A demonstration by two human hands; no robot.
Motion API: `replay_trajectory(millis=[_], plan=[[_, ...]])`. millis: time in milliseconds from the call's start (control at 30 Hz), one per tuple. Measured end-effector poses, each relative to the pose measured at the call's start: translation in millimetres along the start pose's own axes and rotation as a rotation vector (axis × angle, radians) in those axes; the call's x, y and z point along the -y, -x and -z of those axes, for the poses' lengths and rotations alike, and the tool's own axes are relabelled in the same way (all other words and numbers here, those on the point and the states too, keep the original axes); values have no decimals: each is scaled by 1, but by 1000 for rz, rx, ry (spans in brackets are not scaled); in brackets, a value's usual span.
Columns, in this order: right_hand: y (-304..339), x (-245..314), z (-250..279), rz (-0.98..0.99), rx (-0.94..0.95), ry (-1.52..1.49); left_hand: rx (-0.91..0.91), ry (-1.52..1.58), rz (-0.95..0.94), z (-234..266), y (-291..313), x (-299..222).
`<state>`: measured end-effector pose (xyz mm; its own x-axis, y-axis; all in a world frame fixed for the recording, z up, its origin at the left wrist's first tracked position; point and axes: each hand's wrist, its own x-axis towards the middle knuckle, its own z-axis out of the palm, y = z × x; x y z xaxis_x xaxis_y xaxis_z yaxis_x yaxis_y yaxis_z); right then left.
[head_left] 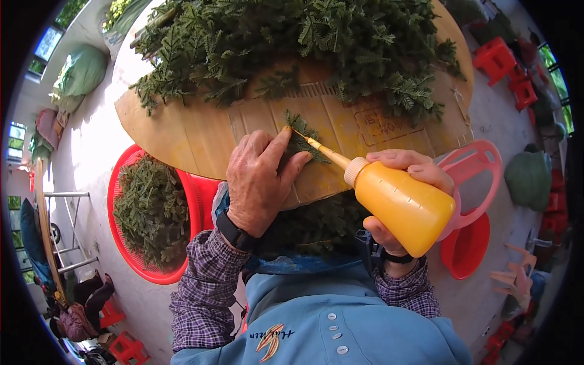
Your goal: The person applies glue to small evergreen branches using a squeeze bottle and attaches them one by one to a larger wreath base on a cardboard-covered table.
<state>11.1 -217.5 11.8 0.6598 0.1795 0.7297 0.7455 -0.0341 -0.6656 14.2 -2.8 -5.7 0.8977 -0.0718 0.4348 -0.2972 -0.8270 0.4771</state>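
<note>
In my right hand (413, 173) is a squeeze bottle (401, 207) of yellow-orange liquid, tilted so its long narrow nozzle points up and left. The nozzle tip meets a small green fir sprig (301, 137) lying on the cardboard. My left hand (261, 170) pins that sprig down, thumb and forefinger pressed on it at either side of the nozzle. Under both hands a flattened sheet of cardboard (328, 164) covers the near part of the round table.
A large heap of fir branches (292, 42) fills the table's far side. At the left stands a red mesh basket (196, 207) full of sprigs. Right of the bottle are a pink plastic chair back (496, 170) and a red basin (465, 249). Red stools (496, 61) stand farther right.
</note>
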Motion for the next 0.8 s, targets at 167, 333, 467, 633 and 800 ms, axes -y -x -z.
replay_trajectory(millis=[167, 333, 467, 633, 800], plan=[[3, 6, 5, -28, 20, 29, -2, -5, -10, 0, -1, 0], [6, 11, 4, -53, -22, 2, 14, 1, -1, 0, 0, -1], [7, 14, 5, -58, -13, -9, 37, -4, 23, 2, 1, 0], [11, 13, 9, -65, -20, -4, 35, 2, 17, -3, 1, 1], [12, 15, 9, -45, -66, -60, 29, 4, 20, -1, 1, 0]])
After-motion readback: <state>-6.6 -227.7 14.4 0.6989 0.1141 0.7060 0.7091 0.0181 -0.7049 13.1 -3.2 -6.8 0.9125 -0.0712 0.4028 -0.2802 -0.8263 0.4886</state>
